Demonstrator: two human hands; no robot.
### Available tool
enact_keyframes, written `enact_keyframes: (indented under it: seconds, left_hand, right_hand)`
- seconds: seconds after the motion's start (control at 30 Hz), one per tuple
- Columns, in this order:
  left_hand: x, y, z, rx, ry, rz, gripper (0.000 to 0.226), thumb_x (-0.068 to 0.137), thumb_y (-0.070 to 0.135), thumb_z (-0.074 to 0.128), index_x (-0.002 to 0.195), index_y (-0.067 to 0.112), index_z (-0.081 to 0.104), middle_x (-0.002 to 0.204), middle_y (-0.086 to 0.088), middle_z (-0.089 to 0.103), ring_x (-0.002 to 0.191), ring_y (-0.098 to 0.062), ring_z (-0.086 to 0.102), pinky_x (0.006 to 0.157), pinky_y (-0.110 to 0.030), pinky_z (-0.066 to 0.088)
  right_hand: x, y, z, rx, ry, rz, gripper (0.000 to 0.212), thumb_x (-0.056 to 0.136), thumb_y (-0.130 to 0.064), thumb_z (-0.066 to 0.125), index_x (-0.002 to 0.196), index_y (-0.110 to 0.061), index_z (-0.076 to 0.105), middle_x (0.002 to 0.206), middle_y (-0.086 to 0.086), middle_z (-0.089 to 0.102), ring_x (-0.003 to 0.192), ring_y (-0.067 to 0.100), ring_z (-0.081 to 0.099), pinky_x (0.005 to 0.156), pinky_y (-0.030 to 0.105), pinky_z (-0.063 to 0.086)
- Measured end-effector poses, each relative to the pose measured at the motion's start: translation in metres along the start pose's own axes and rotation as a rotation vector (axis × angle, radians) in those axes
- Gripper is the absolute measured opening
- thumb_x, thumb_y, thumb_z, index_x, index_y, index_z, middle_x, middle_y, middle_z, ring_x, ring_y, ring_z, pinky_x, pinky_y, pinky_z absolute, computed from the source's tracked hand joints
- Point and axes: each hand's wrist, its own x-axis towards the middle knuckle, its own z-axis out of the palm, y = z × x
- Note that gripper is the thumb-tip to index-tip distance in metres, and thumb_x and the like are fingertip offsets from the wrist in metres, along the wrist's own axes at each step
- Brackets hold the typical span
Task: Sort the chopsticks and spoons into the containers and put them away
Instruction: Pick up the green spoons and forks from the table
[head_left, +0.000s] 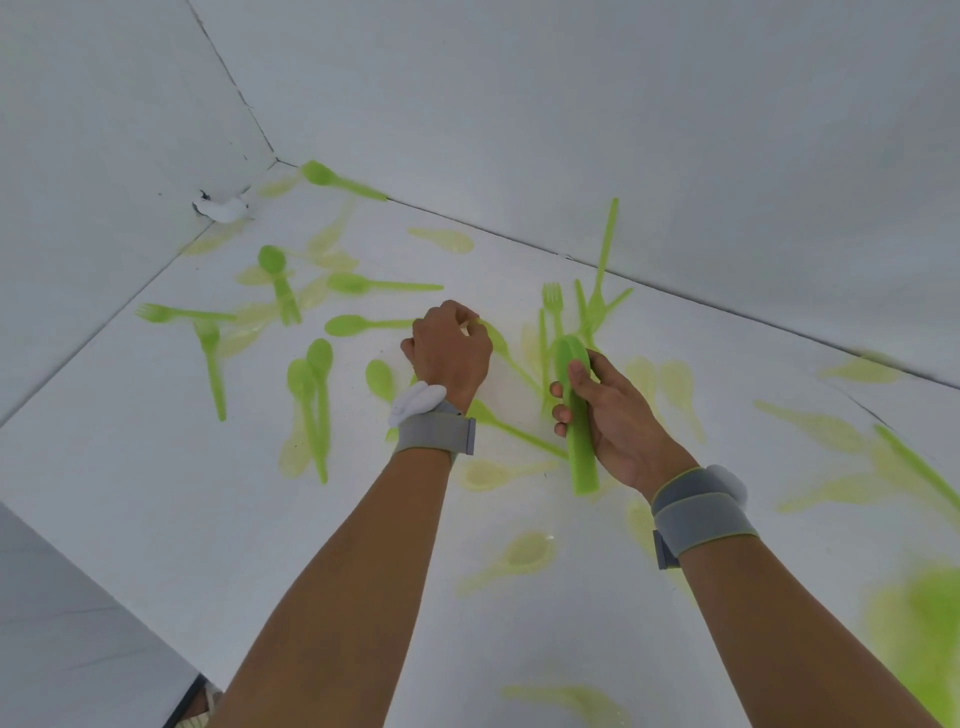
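A: The green spoons (371, 324) and forks (210, 358) look like translucent plastic, smooth. The paler yellow spoons (444, 240)?
B: Thinner plastic, almost see-through. The white tabletop (156, 499) is smooth and matt; the grey wristbands (435, 432) look like cloth

Bright green spoons (358, 325): about nine lying loose, plus a stack gripped in one hand; green forks (179, 313): roughly six; pale yellow spoons (441, 240): well over a dozen (blur defeats an exact tally); two wristbands (435, 432).
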Motion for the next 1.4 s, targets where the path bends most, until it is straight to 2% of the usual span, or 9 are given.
enact_keyframes:
  seconds: [0.1,0.27,0.43,0.53,0.67,0.77,0.9,1.07,1.4]
  left_hand:
    - [-0.001,0.007,-0.017,-0.134,-0.027,0.008,0.009,0.086,0.017,0.059,0.092,0.023,0.061,0.084,0.018,0.061,0.089,-0.014,0.059,0.097,-0.038,0.037]
    - [-0.012,0.010,-0.031,-0.184,-0.051,0.028,0.006,0.082,0.024,0.064,0.086,0.026,0.061,0.080,0.019,0.061,0.082,-0.009,0.060,0.103,-0.046,0.041]
    - [-0.020,0.006,-0.037,-0.316,-0.080,0.030,0.004,0.073,0.031,0.059,0.077,0.031,0.061,0.078,0.016,0.066,0.079,-0.011,0.064,0.095,-0.051,0.050]
    - [-0.022,0.004,-0.040,-0.406,-0.077,0.043,0.007,0.079,0.020,0.065,0.084,0.025,0.065,0.081,0.012,0.067,0.073,-0.011,0.061,0.084,-0.039,0.054]
    - [-0.023,0.003,-0.045,-0.488,-0.126,0.063,0.017,0.083,0.003,0.069,0.096,0.012,0.067,0.080,0.002,0.065,0.064,-0.011,0.054,0.061,-0.020,0.047]
    - [-0.023,0.002,-0.046,-0.508,-0.157,0.032,0.020,0.082,0.003,0.069,0.097,0.016,0.074,0.084,0.002,0.069,0.066,-0.010,0.056,0.061,-0.018,0.047]
    - [-0.020,0.003,-0.042,-0.529,-0.154,-0.030,0.021,0.088,0.005,0.059,0.089,0.020,0.074,0.082,0.002,0.068,0.071,-0.014,0.061,0.067,-0.026,0.049]
    - [-0.018,0.003,-0.038,-0.538,-0.180,-0.070,0.030,0.089,0.003,0.045,0.086,0.019,0.070,0.092,-0.016,0.073,0.066,-0.016,0.064,0.071,-0.035,0.049]
    - [-0.014,0.008,-0.035,-0.571,-0.124,-0.055,0.034,0.093,0.008,0.045,0.088,0.020,0.076,0.082,0.002,0.068,0.071,-0.017,0.053,0.067,-0.033,0.045]
  right_hand:
    - [-0.005,-0.002,-0.001,-0.014,0.012,-0.032,0.021,0.106,-0.024,0.052,0.126,-0.018,0.053,0.082,0.003,0.053,0.058,0.018,0.046,0.057,0.031,0.045]
    - [-0.015,-0.004,-0.002,-0.017,0.047,-0.057,0.020,0.106,-0.023,0.052,0.125,-0.018,0.054,0.083,0.005,0.053,0.057,0.018,0.047,0.057,0.032,0.045]
    - [-0.022,-0.002,-0.004,-0.019,0.066,-0.059,0.021,0.106,-0.022,0.053,0.126,-0.018,0.054,0.083,0.005,0.054,0.057,0.019,0.049,0.058,0.033,0.045]
    - [-0.024,-0.001,-0.003,-0.024,0.080,-0.058,0.020,0.106,-0.022,0.053,0.126,-0.018,0.054,0.083,0.005,0.054,0.057,0.019,0.050,0.058,0.033,0.046]
    - [-0.027,0.001,-0.006,-0.026,0.089,-0.056,0.017,0.105,-0.023,0.054,0.123,-0.019,0.054,0.083,0.006,0.053,0.056,0.019,0.050,0.057,0.033,0.046]
    - [-0.028,0.000,-0.007,-0.028,0.098,-0.054,0.016,0.105,-0.023,0.054,0.121,-0.019,0.054,0.084,0.006,0.053,0.057,0.019,0.050,0.058,0.033,0.046]
    - [-0.029,-0.002,-0.007,-0.026,0.100,-0.059,0.015,0.105,-0.023,0.055,0.120,-0.019,0.055,0.085,0.006,0.052,0.056,0.019,0.050,0.057,0.033,0.046]
    - [-0.028,-0.004,-0.006,-0.028,0.112,-0.055,0.015,0.105,-0.023,0.055,0.120,-0.019,0.055,0.084,0.006,0.052,0.056,0.019,0.050,0.057,0.033,0.046]
    - [-0.026,-0.006,-0.008,-0.036,0.130,-0.038,0.016,0.106,-0.023,0.054,0.121,-0.018,0.054,0.085,0.007,0.053,0.056,0.019,0.050,0.058,0.033,0.046]
